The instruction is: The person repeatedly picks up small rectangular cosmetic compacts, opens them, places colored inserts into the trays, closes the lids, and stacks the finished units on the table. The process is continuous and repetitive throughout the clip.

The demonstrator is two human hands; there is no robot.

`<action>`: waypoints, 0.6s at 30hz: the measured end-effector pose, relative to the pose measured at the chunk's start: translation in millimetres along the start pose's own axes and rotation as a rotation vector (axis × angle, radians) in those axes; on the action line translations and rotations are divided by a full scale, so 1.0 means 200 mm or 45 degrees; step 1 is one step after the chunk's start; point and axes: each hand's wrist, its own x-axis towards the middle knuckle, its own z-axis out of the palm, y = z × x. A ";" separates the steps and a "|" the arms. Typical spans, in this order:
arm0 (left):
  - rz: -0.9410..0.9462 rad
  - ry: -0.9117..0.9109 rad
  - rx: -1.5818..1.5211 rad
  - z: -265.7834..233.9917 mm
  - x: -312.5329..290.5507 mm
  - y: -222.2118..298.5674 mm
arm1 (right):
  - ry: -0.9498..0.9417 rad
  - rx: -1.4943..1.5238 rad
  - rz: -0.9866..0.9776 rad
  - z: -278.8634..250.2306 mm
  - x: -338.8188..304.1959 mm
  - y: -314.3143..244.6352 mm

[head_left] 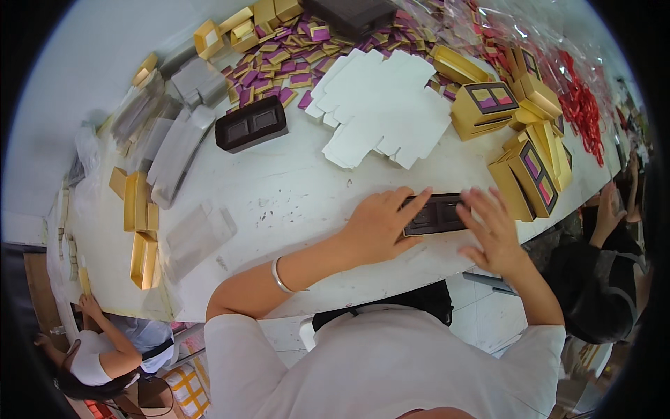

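Observation:
A dark brown plastic tray (pixel 440 215) with two square hollows lies near the table's front edge; a thin gold edge shows along its near side. My left hand (pixel 382 222) grips its left end, forefinger across the top and thumb at the near side. Over the right end is my right hand (pixel 494 230), its fingers spread and slightly blurred; I cannot tell whether the fingertips touch the tray. A stack of similar brown trays (pixel 252 126) sits farther back to the left. Flat white card blanks (pixel 384 105) are piled beyond my hands.
Gold boxes with two-window lids (pixel 534 174) stand at the right, beside red ribbons (pixel 583 105). Small purple-and-gold packets (pixel 279 66) heap at the back. Clear plastic sleeves (pixel 181 150) and open gold boxes (pixel 143 258) lie left. Co-workers (pixel 105 356) are at both sides.

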 end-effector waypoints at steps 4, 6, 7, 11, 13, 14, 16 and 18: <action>-0.002 -0.097 0.403 -0.01 -0.02 0.03 | 0.400 0.182 0.010 0.02 0.48 0.01; 0.042 -0.004 0.391 0.01 -0.04 0.01 | 0.517 0.255 -0.151 0.20 0.80 0.07; 0.070 0.040 0.374 0.02 -0.03 -0.01 | 0.541 0.317 -0.176 0.32 0.97 0.11; 0.124 0.104 0.279 -0.01 -0.03 -0.03 | 0.021 0.145 0.123 0.72 1.51 0.23; 0.097 0.096 0.175 0.00 -0.03 -0.02 | -0.245 -0.112 0.141 0.78 1.63 0.22; 0.098 0.081 0.111 0.00 -0.02 -0.02 | -0.209 -0.147 0.106 0.83 1.67 0.22; 0.090 -0.022 0.165 0.01 -0.02 -0.02 | -0.281 -0.325 0.028 0.87 1.73 0.17; 0.059 -0.082 0.225 0.01 -0.03 -0.04 | -0.284 -0.394 0.017 0.89 1.77 0.11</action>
